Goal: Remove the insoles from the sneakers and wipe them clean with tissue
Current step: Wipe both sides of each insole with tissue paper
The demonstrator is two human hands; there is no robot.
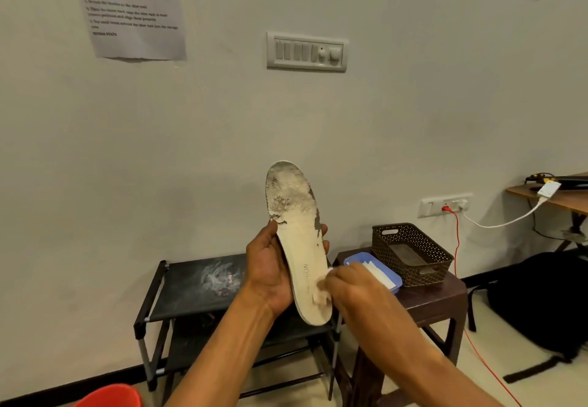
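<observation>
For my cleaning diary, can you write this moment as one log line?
step: wiping | left hand: holds dirty cream foam insole, toe up | right hand: presses white tissue on heel end | toe end: grimy

A printed sheet [132, 8] hangs on the wall at 11 o'clock, a switch panel [307, 51] at 12. At 3 o'clock sits a wall socket [444, 204] — a red cable [457, 241] drops from it to the floor, and a white cable [502, 223] runs to the wooden counter [560, 199]. A black backpack [541, 298] lies on the floor at 4. A perforated basket [423, 274] stands on a dark brown counter [436, 300], just beside a black shoe rack [197, 292] — dusty on top. A red bucket [109, 395] shows at 7.
</observation>
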